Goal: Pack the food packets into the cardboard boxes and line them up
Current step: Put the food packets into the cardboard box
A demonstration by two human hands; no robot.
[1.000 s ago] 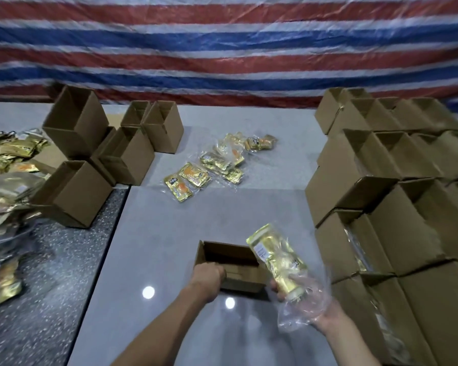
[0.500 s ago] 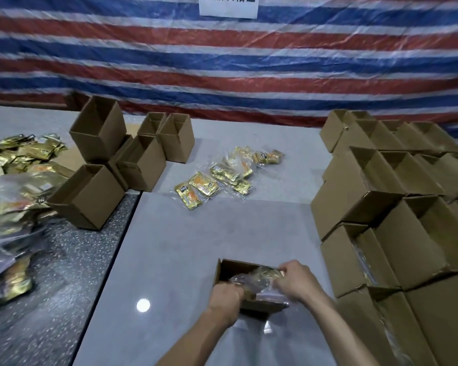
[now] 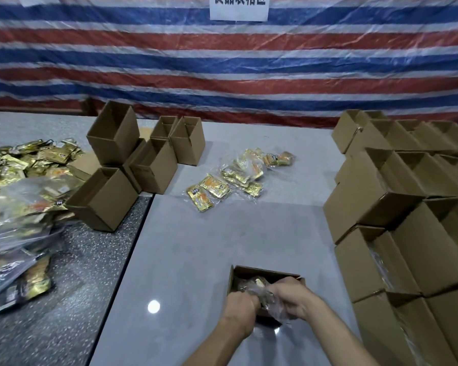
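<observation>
Backdrop: a red, white and blue striped tarpaulin hangs well beyond the open box, with a paper sign at its top edge.
Table: the grey table carries the open box near its front edge, just before the person.
Filled stock: stacked boxes stand in rows and tiers to the right of the open box, tops unsealed, clear wrap showing in the nearest ones.
Empty stock: spare boxes cluster far to the open box's left and beyond it, some tipped.
Supply: a gold packet heap lies farther left again; loose packets are scattered straight beyond the open box.
Left hand: the left hand sits at the open box's near-left rim, fingers curled over the cardboard, apparently steadying it.
Right hand: the right hand reaches over the near-right rim, fingers closed on crinkled clear wrap.
Task's thing: the wrapped packets are partly inside the open box, the wrap's tail outside over the near rim.
Stage: judged as the stuffing step, before the box joins the rows on its right.
Risk: the loose wrap could snag on the rim and drag the contents back out; a hard downward push could buckle the thin near wall or skid the box on the glossy table; trapped air may leave the wrap bulging above the rim.
</observation>
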